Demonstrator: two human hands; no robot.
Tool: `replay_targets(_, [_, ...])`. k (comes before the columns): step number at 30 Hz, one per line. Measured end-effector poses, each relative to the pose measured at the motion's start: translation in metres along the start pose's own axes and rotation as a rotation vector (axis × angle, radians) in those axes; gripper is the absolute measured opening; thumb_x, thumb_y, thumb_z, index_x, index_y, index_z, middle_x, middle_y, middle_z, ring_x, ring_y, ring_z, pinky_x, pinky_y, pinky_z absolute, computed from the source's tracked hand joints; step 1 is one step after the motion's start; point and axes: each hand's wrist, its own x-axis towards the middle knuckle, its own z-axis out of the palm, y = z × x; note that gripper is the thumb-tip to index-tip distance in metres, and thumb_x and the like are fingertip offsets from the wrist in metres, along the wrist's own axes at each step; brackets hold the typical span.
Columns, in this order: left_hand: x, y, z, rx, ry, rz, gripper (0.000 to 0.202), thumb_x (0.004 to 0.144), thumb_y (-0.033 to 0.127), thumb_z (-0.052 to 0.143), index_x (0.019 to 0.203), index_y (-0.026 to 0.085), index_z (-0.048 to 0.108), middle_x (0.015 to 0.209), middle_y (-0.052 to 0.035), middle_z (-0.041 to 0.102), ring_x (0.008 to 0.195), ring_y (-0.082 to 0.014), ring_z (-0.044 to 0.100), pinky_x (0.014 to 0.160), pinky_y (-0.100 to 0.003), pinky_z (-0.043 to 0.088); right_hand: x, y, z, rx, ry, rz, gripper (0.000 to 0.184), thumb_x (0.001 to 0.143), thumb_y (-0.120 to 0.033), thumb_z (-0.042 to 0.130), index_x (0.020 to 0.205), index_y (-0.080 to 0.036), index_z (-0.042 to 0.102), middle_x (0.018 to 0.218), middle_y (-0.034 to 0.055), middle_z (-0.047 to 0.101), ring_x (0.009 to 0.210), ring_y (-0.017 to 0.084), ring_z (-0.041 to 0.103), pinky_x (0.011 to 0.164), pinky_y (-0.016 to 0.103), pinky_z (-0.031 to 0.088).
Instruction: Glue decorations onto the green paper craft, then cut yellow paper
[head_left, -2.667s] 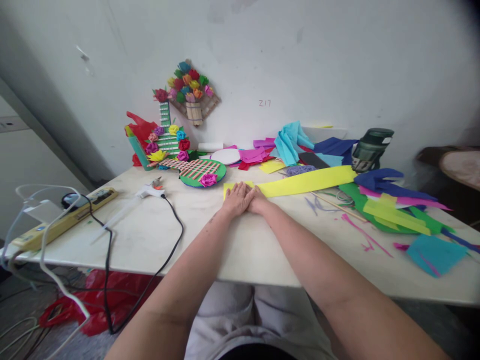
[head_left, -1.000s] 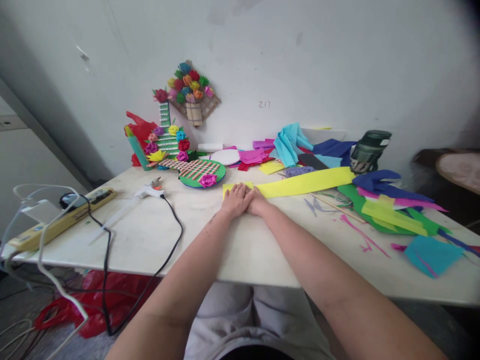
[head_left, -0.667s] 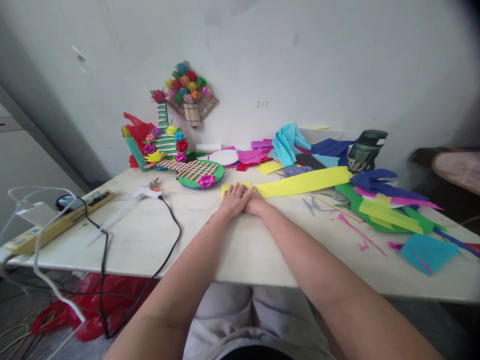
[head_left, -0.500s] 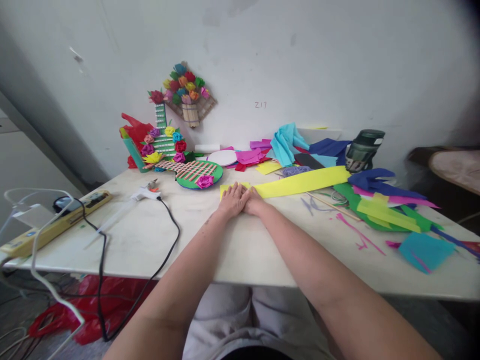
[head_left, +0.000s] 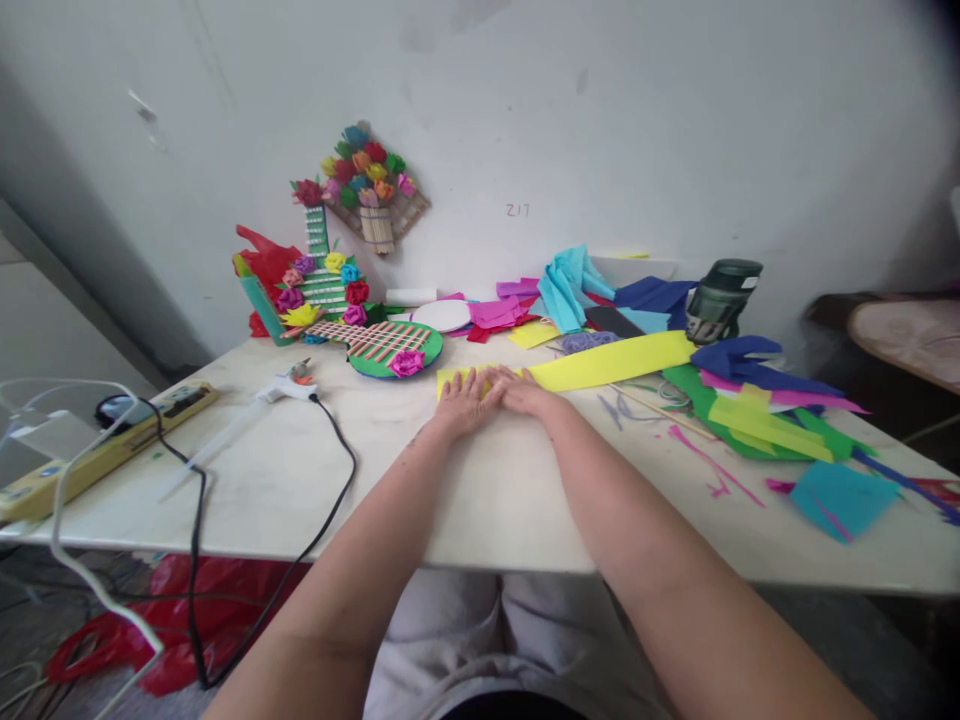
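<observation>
A long strip of yellow crepe paper (head_left: 615, 362) lies across the table, its left end beneath both palms. My left hand (head_left: 466, 402) rests flat on that end with the fingers outstretched. Beside it, my right hand (head_left: 523, 390) is laid flat on the strip too, its fingertips close to the left hand's. Left of the hands lies a green paddle-shaped piece (head_left: 367, 350) with crossed sticks and a pink paper flower (head_left: 407, 363) on it.
A white glue gun (head_left: 289, 387) with a black cord lies at left, near a yellow power strip (head_left: 180, 402). Coloured paper (head_left: 566, 290) is heaped at the back. A dark green bottle (head_left: 724, 300) stands at the strip's right end, beside green paper (head_left: 694, 395).
My right hand has slid a little to the right along the yellow strip, and its fingers show more. My left hand stays about where it was. The view has shifted slightly.
</observation>
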Motion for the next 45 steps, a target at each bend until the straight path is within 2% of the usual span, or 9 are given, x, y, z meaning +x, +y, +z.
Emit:
replay_targets(5, [0.002,0.001,0.004,0.103,-0.01,0.002,0.085,0.078,0.07,0.005,0.144,0.019,0.021,0.151,-0.0043,0.008,0.137,-0.0312,0.0,0.109,-0.047,0.005,0.001,0.023,0.001,0.003,0.039,0.105,0.055,0.092,-0.035,0.018,0.145,-0.023,0.013,0.151,-0.0029,0.008,0.139,0.016,0.005,0.109,0.05,0.004])
replay_targets(10, [0.002,0.002,0.007,0.132,0.018,0.002,0.091,0.074,0.074,0.005,0.144,0.017,0.02,0.151,-0.0048,0.01,0.137,-0.0329,0.001,0.109,-0.048,0.005,0.0,0.024,-0.002,-0.005,0.149,0.215,0.052,0.091,-0.029,0.02,0.143,-0.021,0.023,0.151,-0.0001,0.013,0.138,0.017,0.011,0.109,0.051,0.008])
replay_targets(14, [0.0,0.004,0.006,0.15,0.02,0.003,0.093,0.073,0.076,0.005,0.144,0.018,0.02,0.151,-0.0049,0.01,0.137,-0.0334,0.002,0.109,-0.048,0.006,-0.004,0.017,-0.007,-0.002,0.235,0.143,0.05,0.091,-0.027,0.021,0.141,-0.021,0.029,0.15,-0.0002,0.017,0.137,0.017,0.014,0.109,0.05,0.011])
replay_targets(19, [-0.002,0.005,0.003,0.152,0.003,0.007,0.097,0.07,0.079,0.006,0.144,0.018,0.018,0.151,-0.0054,0.009,0.137,-0.0337,0.001,0.109,-0.048,0.005,-0.002,0.012,-0.005,0.004,0.175,0.032,0.051,0.091,-0.027,0.022,0.141,-0.024,0.027,0.15,-0.0034,0.016,0.138,0.017,0.012,0.108,0.051,0.01])
replay_targets(30, [0.0,0.004,0.005,0.185,0.001,0.028,0.106,0.063,0.085,0.013,0.145,0.018,0.013,0.151,-0.0064,0.009,0.137,-0.0355,0.001,0.108,-0.05,0.005,0.003,0.013,0.001,-0.053,0.022,0.004,0.053,0.091,-0.034,0.017,0.144,-0.026,0.019,0.15,-0.0053,0.013,0.138,0.017,0.007,0.108,0.053,0.007])
replay_targets(37, [-0.003,0.005,0.004,0.188,0.011,0.024,0.104,0.063,0.085,0.011,0.145,0.021,0.011,0.151,-0.0076,0.011,0.137,-0.036,0.003,0.108,-0.05,0.007,0.004,0.016,0.003,-0.032,0.011,0.017,0.055,0.091,-0.039,0.014,0.144,-0.025,0.016,0.151,-0.0048,0.01,0.139,0.016,0.004,0.108,0.051,0.006])
replay_targets(45, [-0.004,0.006,0.003,0.182,0.006,0.03,0.101,0.065,0.083,0.014,0.145,0.021,0.014,0.151,-0.0086,0.011,0.136,-0.0364,0.003,0.107,-0.051,0.007,0.01,0.022,0.01,-0.041,0.048,-0.012,0.056,0.09,-0.04,0.015,0.144,-0.025,0.019,0.151,-0.0037,0.011,0.139,0.018,0.004,0.108,0.053,0.008])
